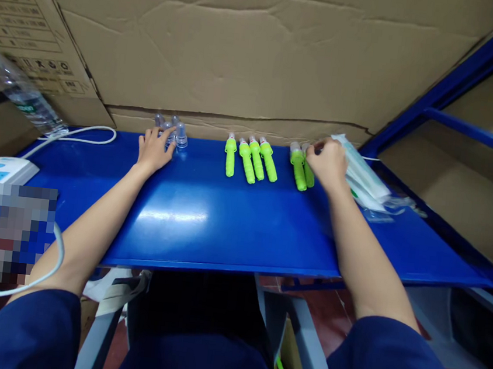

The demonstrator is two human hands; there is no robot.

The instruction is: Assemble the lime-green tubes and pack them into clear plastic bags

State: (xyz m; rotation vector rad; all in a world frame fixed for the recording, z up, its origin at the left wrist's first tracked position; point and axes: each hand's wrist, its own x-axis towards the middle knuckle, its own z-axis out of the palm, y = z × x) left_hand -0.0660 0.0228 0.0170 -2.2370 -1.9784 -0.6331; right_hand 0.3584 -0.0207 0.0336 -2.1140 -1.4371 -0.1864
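Note:
My left hand [154,150] lies on the blue table at the back left, its fingers spread against a small cluster of clear plastic caps [182,135]. Whether it grips one of them is hard to see. At the back right my right hand [330,163] is closed, thumb and fingers pinched at the clear upper end of a lime-green pen-shaped thing [308,174]; the fingers partly hide it. Right beside that lies another green pen-shaped thing with a clear cap [298,167]. Several more green pen-shaped things [256,160] without large caps lie in a row between my hands.
A packet of face masks [367,176] in clear plastic lies right of my right hand. Cardboard [243,49] walls the back of the blue table [233,224]. To the left are a water bottle [29,97], a white power strip [8,170] and its cable [89,128].

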